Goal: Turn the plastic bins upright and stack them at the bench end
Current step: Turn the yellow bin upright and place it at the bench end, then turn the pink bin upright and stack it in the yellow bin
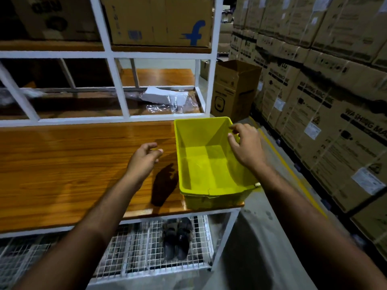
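Bin (209, 164): upright at right end of table (73, 164), long axis running away from viewer. R hand (245, 145) nearer; fingers (231, 137) loosely curled over right rim, grip uncertain. L hand (144, 158) hovers just left of bin, fingers relaxed, holding nothing. No other bins visible.

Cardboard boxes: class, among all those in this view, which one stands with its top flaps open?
The lone brown box on the floor just past the bench end, behind the yellow bin. Its flaps stand up; the shelf box and the stacked cartons at the right are closed.
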The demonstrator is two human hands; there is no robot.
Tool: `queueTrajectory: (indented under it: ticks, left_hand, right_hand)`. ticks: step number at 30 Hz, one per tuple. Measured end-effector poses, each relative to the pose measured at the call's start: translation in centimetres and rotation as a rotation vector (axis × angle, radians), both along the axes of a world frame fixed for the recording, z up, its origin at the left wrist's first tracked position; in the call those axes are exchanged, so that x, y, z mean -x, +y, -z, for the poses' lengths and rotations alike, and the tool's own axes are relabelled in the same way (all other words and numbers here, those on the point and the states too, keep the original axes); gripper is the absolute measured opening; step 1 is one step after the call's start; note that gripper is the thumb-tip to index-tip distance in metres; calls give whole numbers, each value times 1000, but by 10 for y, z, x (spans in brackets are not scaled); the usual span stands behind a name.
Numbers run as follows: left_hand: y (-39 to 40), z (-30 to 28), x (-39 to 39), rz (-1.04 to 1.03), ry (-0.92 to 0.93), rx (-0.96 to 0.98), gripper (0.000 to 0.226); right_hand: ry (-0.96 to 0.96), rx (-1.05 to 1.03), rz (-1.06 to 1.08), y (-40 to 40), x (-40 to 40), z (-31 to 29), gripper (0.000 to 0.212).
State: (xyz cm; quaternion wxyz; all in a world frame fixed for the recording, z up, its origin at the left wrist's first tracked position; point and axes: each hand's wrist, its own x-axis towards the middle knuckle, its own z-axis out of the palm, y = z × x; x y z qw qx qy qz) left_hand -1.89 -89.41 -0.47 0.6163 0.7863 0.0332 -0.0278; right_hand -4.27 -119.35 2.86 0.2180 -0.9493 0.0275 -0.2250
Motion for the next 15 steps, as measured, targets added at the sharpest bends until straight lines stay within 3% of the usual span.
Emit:
queueTrajectory:
  ticks: [8,15]
  left_hand:
    - [118,-3,41,-69,-262,-559,50]
    - [291,-1,67,-124,-250,-880,57]
  right_hand:
    - [127,299,-419,144,-14,-8,44]
    - [190,440,-597,316,-28,-3,55]
